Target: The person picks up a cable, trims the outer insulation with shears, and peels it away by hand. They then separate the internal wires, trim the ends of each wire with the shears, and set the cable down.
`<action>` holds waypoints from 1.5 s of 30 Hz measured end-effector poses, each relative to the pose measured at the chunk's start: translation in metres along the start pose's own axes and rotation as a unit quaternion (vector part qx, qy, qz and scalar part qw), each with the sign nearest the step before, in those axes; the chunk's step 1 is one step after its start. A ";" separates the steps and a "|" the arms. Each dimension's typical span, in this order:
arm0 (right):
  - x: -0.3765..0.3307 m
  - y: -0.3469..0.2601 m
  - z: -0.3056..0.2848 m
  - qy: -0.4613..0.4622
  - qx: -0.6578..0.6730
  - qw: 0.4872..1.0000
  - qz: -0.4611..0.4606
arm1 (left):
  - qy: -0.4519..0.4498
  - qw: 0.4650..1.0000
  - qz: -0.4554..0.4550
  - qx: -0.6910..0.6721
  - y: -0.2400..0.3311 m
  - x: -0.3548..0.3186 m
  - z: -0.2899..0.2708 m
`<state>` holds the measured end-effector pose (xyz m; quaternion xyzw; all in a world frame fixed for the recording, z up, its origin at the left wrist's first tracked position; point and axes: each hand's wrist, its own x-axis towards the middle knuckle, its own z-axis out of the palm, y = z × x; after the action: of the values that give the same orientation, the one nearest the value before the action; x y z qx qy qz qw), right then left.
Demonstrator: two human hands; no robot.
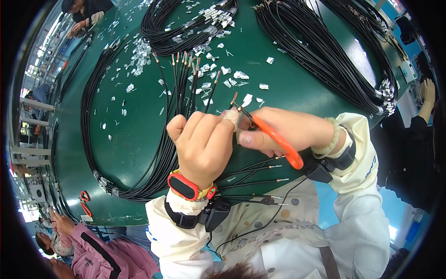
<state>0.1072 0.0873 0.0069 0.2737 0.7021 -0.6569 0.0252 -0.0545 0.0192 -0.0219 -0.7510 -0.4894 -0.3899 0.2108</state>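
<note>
On the green worktable (130, 149), inward of its near and left edges, we find the black cable bundle (86, 121), probably heavy whole, springy singly. The left hand (204, 142) is curled tight; the right hand (299, 126) wraps orange-handled cutters (280, 140). Between them, apparently pinched by the left, projects a copper-tipped cable end (234, 97): easily bent, we judge; grip it behind the copper.
</note>
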 end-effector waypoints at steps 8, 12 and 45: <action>-0.006 -0.006 -0.009 0.081 -0.139 0.984 -0.077 | 0.019 0.998 -0.046 -0.024 -0.002 0.008 -0.001; 0.002 0.009 -0.018 0.147 -0.123 0.976 -0.101 | 0.046 0.997 -0.056 -0.029 -0.002 0.009 0.004; 0.002 0.039 -0.040 -0.025 0.162 0.933 -0.320 | -0.266 0.794 -0.247 -0.488 0.008 0.015 0.011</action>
<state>0.1344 0.1251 -0.0242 0.0185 0.6358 -0.7417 -0.2131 -0.0402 0.0318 -0.0162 -0.6817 -0.4395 -0.4010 -0.4258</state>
